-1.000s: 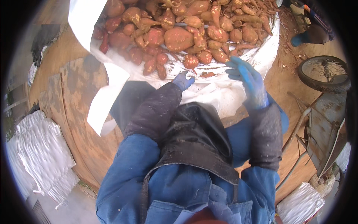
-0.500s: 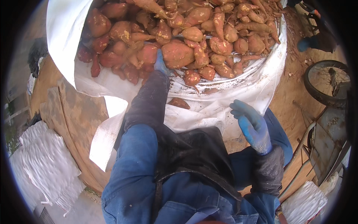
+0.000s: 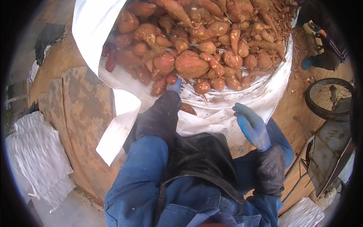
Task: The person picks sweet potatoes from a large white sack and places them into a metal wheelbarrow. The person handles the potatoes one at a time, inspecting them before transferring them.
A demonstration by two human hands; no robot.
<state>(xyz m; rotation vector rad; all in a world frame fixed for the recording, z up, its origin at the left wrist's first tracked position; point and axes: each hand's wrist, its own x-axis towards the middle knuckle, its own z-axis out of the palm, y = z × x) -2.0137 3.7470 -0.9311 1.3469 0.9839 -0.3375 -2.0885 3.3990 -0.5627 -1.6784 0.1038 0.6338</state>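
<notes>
A large white sack [image 3: 280,87] with its rim folded down holds a heap of reddish-brown, soil-streaked sweet potatoes [image 3: 192,64]. My left hand [image 3: 174,86], in a blue glove, is at the heap's near edge beside a small red sweet potato [image 3: 171,78]; its fingers are largely hidden, so I cannot tell its grip. A loose sweet potato [image 3: 188,109] lies on the white fabric just below it. My right hand [image 3: 251,125], gloved in blue, is held out empty over the sack's near right part, fingers straight.
A wheel [image 3: 329,98] and rusty metal cart [image 3: 331,151] stand at right. Folded white sacks [image 3: 38,159] lie at lower left, more [image 3: 302,213] at lower right. Another person [image 3: 329,49] is at upper right. Worn boards [image 3: 75,113] lie on my left.
My left hand reached farther into the heap half a second ago and has since drawn back toward me. My right hand has dropped lower since one second ago.
</notes>
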